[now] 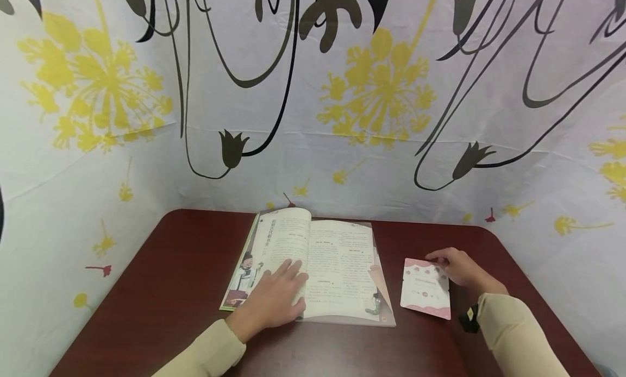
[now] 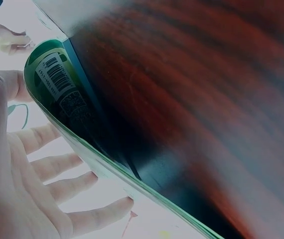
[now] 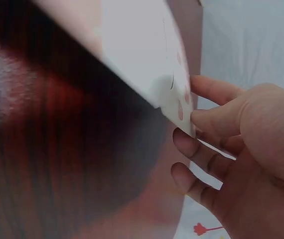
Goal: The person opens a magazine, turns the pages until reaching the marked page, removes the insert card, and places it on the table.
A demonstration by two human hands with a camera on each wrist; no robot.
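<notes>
A book lies spread on the table with printed text and small coloured drawings. My left hand rests on its left page, fingers stretched out. In the left wrist view, that hand lies against the pages, and the book's green cover with a barcode label bends up from the table. To the book's right is a thin pink-and-white card with a scalloped border. My right hand holds it by the upper right corner. The right wrist view shows thumb and fingers of the hand pinching the card's edge.
The dark red wooden table has rounded far corners. Behind and beside it hangs a white cloth printed with yellow flowers and dark stems. A black strap with a small device sits at my right wrist.
</notes>
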